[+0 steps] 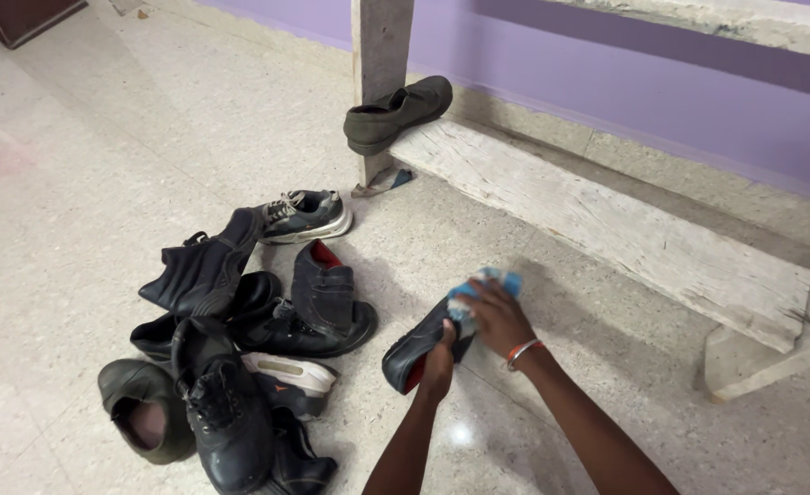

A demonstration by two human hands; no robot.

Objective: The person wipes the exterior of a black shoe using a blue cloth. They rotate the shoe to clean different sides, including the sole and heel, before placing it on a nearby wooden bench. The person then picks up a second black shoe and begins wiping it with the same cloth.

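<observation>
Shoe (pixel 416 348) at lower centre of the frame, tilted on the floor (pixel 75 165); left hand (pixel 440 359) gripping its side, right hand (pixel 495 313) pressing a blue cloth (pixel 487 282) on its upper. Wiping step appears underway. Shoe pile (pixel 231 357) lying at lower left.

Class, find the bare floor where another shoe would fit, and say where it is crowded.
Bare floor lies left of the post, and between the held shoe and plank. The shoe pile is crowded.
</observation>
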